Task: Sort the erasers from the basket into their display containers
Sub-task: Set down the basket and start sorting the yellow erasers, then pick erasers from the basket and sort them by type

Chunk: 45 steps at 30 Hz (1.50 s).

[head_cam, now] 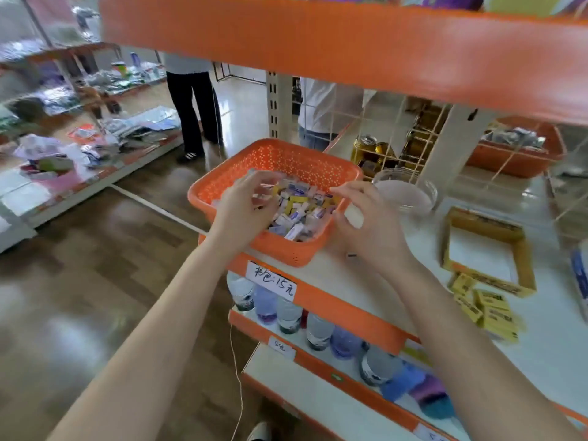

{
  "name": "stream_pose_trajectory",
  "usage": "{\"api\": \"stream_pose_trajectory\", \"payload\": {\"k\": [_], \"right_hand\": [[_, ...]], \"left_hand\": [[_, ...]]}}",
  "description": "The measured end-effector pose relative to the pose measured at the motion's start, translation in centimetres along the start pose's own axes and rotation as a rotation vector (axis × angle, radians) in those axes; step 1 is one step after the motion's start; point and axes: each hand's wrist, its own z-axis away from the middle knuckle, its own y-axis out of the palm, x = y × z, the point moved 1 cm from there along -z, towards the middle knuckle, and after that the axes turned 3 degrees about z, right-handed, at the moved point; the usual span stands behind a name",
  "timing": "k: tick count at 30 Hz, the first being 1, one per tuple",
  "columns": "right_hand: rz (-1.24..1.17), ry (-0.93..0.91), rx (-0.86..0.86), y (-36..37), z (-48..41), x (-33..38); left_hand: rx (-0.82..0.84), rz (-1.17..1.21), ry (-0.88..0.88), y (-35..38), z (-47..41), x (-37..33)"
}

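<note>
Head view. Orange basket (276,160) at centre frame, set at the left end of a white shelf (541,338), its near corner right at the shelf's orange front lip. Open room to the right of it: bare shelf between basket and yellow cardboard box (523,272). Tight overhead: orange upper shelf (318,36) across the whole top of the frame. Wire grid (397,135) closing off the back.

Erasers (299,214) heaped in the basket, mostly white-and-blue wrappers with a few yellow ones; too many and too blurred to count.

Left hand (245,208) over the basket's left half, fingers curled down toward the heap; cannot tell whether anything is pinched between them. Right hand (369,230) at the basket's right rim, fingers and thumb curled round a white eraser (353,215), blurred by motion.

Glass bowl (410,194) just right of the basket, behind the right hand, partly hidden by it. Yellow cardboard box at right of frame, showing only a white floor inside. Loose yellow packs (491,311) below the box, about five, edges smeared. Blue-and-white object at the far right edge cut off, not identifiable.

Counted: two hands, one glass bowl, one yellow box, a second orange basket (515,157) in the upper right behind the grid. Handwritten price label (272,281) on the front lip. Water bottles (288,313) on the shelf below, about seven, the right ones blurred. Two bystanders in the upper middle, heads cut off by the upper shelf.
</note>
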Motion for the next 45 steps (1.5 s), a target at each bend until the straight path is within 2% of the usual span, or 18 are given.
{"api": "stream_pose_trajectory", "payload": {"k": [6,10,15,19,25,38,42,45], "right_hand": [[0.073,0.013,0.123,2.9,-3.9,1.5],[0.099,0.017,0.245,4.8,-6.3,1.5],[0.155,0.014,0.424,7.2,-8.8,1.4],[0.289,0.056,0.525,8.9,-10.3,0.9],[0.324,0.106,0.704,10.0,-10.7,0.1],[0.369,-0.011,0.702,10.6,-10.5,-0.3],[0.432,-0.048,0.767,11.3,-10.5,-0.8],[0.389,-0.012,0.714,11.3,-10.6,-0.8]], "left_hand": [[0.063,-0.171,-0.048,-3.2,-3.3,4.1],[0.237,-0.281,-0.058,-3.3,-6.1,5.9],[0.561,-0.466,0.010,-2.1,-8.9,7.8],[0.650,-0.531,0.037,-1.4,-9.7,8.4],[0.622,-0.448,0.016,-1.2,-9.8,8.8],[0.412,-0.398,0.074,-1.7,-9.6,8.5],[0.396,-0.392,0.070,-1.8,-9.5,8.4],[0.389,-0.397,0.064,-1.8,-9.5,8.5]]}}
